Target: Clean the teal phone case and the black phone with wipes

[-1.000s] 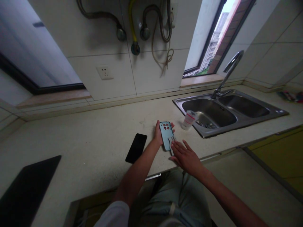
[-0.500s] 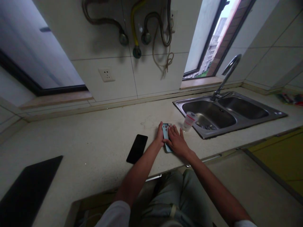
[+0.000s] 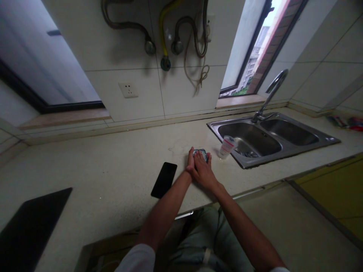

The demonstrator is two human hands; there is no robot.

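The light-blue phone case (image 3: 200,152) is pressed flat on the counter (image 3: 113,166), between the black phone (image 3: 164,180) and the plastic cup (image 3: 227,146) near the sink (image 3: 289,153). It is almost wholly covered by the right hand (image 3: 203,172), laid palm down with fingers stretched out close together, and its left edge is braced by the left hand (image 3: 190,162), whose closure cannot be told. The step in hand is judged a pressing-down; before any lift or turn, the palm would have to be raised and the edges gripped
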